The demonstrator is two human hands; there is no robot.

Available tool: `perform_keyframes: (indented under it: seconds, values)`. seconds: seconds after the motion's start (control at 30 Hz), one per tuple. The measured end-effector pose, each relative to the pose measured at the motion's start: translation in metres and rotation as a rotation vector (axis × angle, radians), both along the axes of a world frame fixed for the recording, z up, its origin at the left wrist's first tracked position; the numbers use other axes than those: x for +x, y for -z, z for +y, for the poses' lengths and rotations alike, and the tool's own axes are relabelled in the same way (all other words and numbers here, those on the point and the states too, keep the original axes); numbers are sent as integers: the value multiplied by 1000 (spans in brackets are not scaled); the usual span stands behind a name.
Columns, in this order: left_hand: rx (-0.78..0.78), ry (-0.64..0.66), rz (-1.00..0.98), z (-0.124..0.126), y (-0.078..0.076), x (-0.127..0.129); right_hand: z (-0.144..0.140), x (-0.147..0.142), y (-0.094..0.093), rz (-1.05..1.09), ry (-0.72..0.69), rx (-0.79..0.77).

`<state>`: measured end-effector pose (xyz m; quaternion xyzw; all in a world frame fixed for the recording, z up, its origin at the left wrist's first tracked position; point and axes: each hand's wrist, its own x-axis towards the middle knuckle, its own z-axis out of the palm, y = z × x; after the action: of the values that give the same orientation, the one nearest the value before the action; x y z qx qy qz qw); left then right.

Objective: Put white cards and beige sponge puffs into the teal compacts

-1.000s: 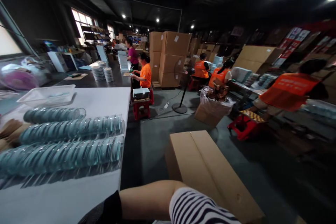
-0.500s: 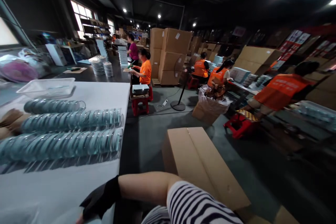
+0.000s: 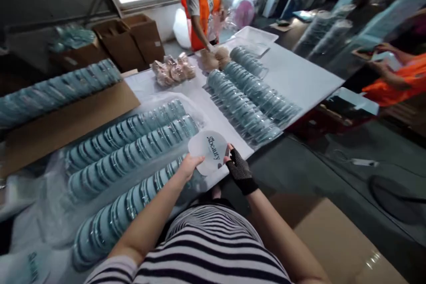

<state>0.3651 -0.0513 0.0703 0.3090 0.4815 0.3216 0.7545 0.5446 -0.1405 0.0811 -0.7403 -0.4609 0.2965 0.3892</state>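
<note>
Narrow bare strip of white tabletop (image 3: 214, 117), teal stacks (image 3: 133, 154) left, glossy stacks (image 3: 244, 106) right, printed disc (image 3: 208, 155) over the near end

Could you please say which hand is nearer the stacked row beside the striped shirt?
Left. The left hand is by the stacked row, at its far end; the right hand is farther, across the disc.

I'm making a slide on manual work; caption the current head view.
Left hand and black-gloved right hand hold a pale rounded piece printed "beauty" near rows of stacked teal pieces.
</note>
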Motion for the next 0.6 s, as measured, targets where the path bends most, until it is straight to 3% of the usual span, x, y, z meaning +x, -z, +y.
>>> perform_keyframes:
  seconds: [0.1,0.2,0.3,0.37,0.47,0.53,0.6]
  values:
    - [-21,-37,59,-2,6,6,-2,-25,2,-101,-24,116]
    - [-77,-67,28,-3,14,2,14,-27,6,50,161,74]
    - [-114,-219,-117,11,19,-5,17,11,14,-4,449,91]
    - [-135,-325,-192,26,21,-3,-2,44,19,-179,479,99]
    - [-205,-348,-257,47,24,17,-46,71,26,-446,247,-44]
    - [-252,-318,-296,56,27,39,-64,69,34,-545,32,-159]
    - [-287,-304,-315,61,33,61,-63,58,42,-606,-132,-246]
